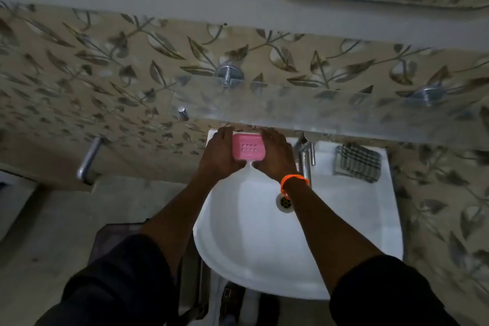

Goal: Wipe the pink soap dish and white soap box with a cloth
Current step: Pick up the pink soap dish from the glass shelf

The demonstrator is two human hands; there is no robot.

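Both hands are on the pink soap dish, which sits at the back left corner of the sink, just under the glass shelf. The left hand wraps its left end and the right hand its right end, fingers curled along the sides and thumbs nearly meeting at the front edge. The dish seems to be held or just being lifted; whether it rests on the ledge cannot be told.

No cloth is in either hand. A checked cloth lies folded at the back right corner of the sink, beyond the tap. To do this step well, I would keep one hand gripping the dish from its end, free the other to fetch the cloth, then rub across the holed top and down the sides over the basin, so drips fall inside.

Both forearms reach forward over the basin, converging; the right wrist carries an orange band. The white soap box is not clearly visible.
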